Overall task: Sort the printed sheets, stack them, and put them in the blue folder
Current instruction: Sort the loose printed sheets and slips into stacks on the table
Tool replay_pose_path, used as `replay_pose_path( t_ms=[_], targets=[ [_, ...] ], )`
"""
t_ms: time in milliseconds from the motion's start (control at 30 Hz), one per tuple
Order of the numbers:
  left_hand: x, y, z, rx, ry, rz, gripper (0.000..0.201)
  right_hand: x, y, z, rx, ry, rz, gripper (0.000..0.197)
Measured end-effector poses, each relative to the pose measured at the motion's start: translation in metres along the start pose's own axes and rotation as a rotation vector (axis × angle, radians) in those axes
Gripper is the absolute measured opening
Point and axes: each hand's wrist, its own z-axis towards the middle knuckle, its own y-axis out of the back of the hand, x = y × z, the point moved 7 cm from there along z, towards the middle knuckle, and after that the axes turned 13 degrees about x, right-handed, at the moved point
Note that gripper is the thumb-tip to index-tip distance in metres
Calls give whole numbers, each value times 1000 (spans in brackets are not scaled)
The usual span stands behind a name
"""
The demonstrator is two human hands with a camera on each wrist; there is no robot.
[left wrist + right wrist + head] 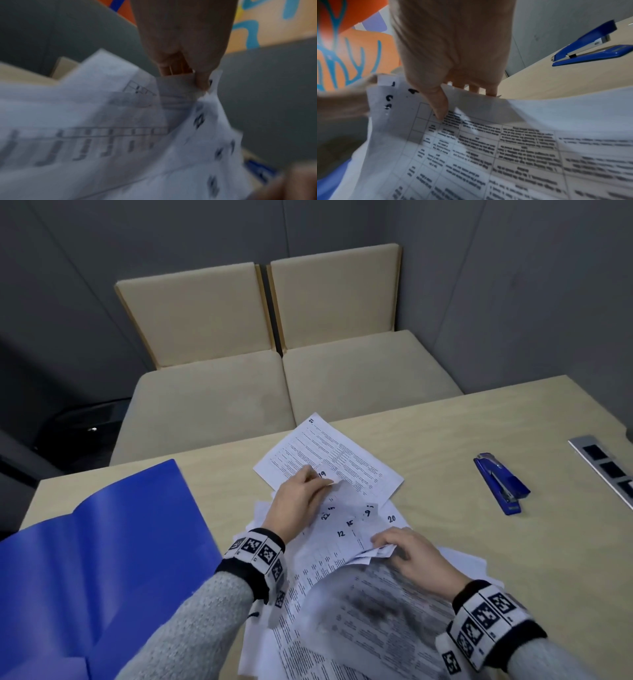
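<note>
While fanned on the table (445, 419), printed sheets (329, 460) under both hands; left hand (298, 501) pinching one corner; right hand (411, 556) gripping another.

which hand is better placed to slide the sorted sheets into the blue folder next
Left, probably. The left hand is nearer the open blue folder; the right hand grips sheets on the stapler side.

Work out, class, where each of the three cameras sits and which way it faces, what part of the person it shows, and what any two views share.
Head: on the head, looking forward and down at the table, blue folder and printed sheets; shows both forearms, left hand and right hand.
Left wrist: along the left hand; its fingers pinch a sheet corner.
Right wrist: along the right hand; its fingers hold sheets.
Shared: the blue stapler appears in the head and right wrist views.
</note>
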Motion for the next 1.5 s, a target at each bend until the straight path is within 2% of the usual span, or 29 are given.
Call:
replay_pose_path(
  t_ms=[33, 100, 133, 200, 267, 333, 400, 533, 633, 700, 767, 833, 900, 1000, 1200, 1300, 1367, 1433, 1500],
  targets=[
    [1, 4, 1, 0, 51, -153, 19, 0, -4, 1, 33, -14, -12, 23],
    [4, 9, 5, 63, 176, -415, 31, 0, -13, 4, 80, -34, -61, 18],
    [3, 16, 7, 89, 199, -474, 36, -1, -16, 6, 92, -47, -82, 19],
    [-7, 38, 13, 103, 159, -449, 37, -3, -19, 8, 98, -77, -93, 27],
    [-19, 67, 18, 76, 101, -331, 33, -6, -21, 8, 90, -105, -71, 29],
    [-31, 103, 19, -31, 51, -203, 26, -7, -22, 9, 83, -99, -68, 23],
    [-45, 144, 13, -218, 18, -66, 22, -2, -18, 6, 65, -58, -39, 16],
    [-66, 217, -9, -622, -2, 101, 14, 28, 19, -12, -102, 93, 99, 28],
    [-85, 245, -17, -749, -70, 117, 16, 62, 55, -28, -190, 219, 245, 16],
    [-97, 245, -11, -681, -123, 113, 16, 87, 77, -38, -211, 264, 306, 8],
    [-108, 229, 1, -526, -144, 96, 17, 115, 99, -50, -280, 338, 321, 6],
    [-119, 211, 10, -409, -177, 85, 14, 142, 121, -65, -436, 403, 185, 18],
    [-128, 198, 15, -352, -210, 32, 14, 162, 137, -79, -603, 388, 28, 27],
    [-134, 188, 21, -280, -233, -98, 19, 179, 157, -89, -736, 352, -90, 23],
    [-120, 158, 37, -68, -198, -400, 28, 181, 173, -66, -578, 340, -41, 13],
    [-111, 143, 41, 39, -164, -495, 30, 164, 173, -58, -490, 269, 52, 8],
    [-98, 130, 42, 107, -64, -713, 36, 145, 174, -54, -410, 241, 160, 11],
    [-69, 110, 42, 114, 107, -893, 42, 118, 170, -48, -299, 156, 246, 20],
    [-29, 85, 41, 64, 270, -828, 36, 84, 152, -40, -138, 6, 303, 31]
  ],
)
